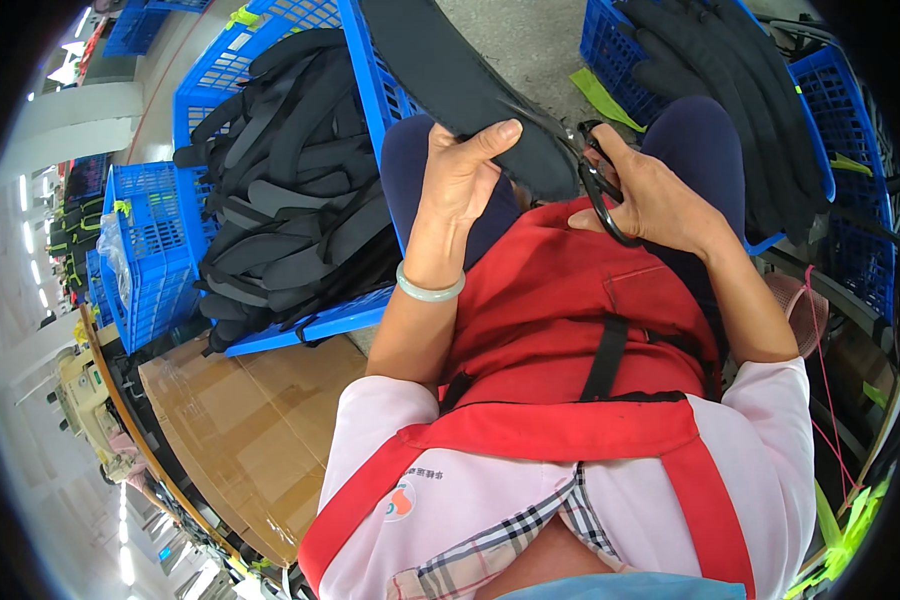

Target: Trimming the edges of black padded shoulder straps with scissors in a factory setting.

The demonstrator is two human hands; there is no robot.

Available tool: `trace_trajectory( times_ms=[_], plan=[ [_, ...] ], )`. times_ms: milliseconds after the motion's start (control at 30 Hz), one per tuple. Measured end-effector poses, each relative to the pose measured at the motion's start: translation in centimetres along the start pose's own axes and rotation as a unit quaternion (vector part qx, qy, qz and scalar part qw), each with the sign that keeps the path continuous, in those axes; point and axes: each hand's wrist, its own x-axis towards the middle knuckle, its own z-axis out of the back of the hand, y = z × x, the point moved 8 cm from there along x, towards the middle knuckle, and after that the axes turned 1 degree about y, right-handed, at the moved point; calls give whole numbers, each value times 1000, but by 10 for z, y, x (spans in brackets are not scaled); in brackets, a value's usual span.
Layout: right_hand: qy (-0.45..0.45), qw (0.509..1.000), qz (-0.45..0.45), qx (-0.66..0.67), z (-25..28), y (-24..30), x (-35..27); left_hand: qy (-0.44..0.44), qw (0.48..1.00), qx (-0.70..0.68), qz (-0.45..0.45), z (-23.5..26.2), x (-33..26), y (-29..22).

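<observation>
My left hand (462, 170) grips the edge of a long dark padded strap (470, 85), thumb on top and the other fingers hidden beneath it. The strap slopes from the top of the view down to my lap, its rounded end near my red apron (570, 290). In my right hand (660, 195) is a pair of black-handled scissors (602, 190), the fingers closed round the loops. The blades lie against the strap's right edge, close to its near end; how far apart they stand is hard to see.
At the left, a blue plastic basket (192, 135) is heaped with dark straps (290, 190). Another blue basket (605, 40) at upper right holds more long straps (730, 110). A brown cardboard sheet (250, 430) lies at lower left. A yellow-green strip (607, 100) rests on the floor.
</observation>
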Motion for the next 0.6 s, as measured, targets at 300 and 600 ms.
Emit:
trace_trajectory(
  times_ms=[300, 600],
  plan=[
    [-43, 999, 25, 6, -4, -7, 0, -13, 1000, 0, -8, -7, 0, 0],
    [-38, 996, -28, 74, -5, -15, -2, -8, 1000, -16, 11, 3, 2, -6]
  ],
)
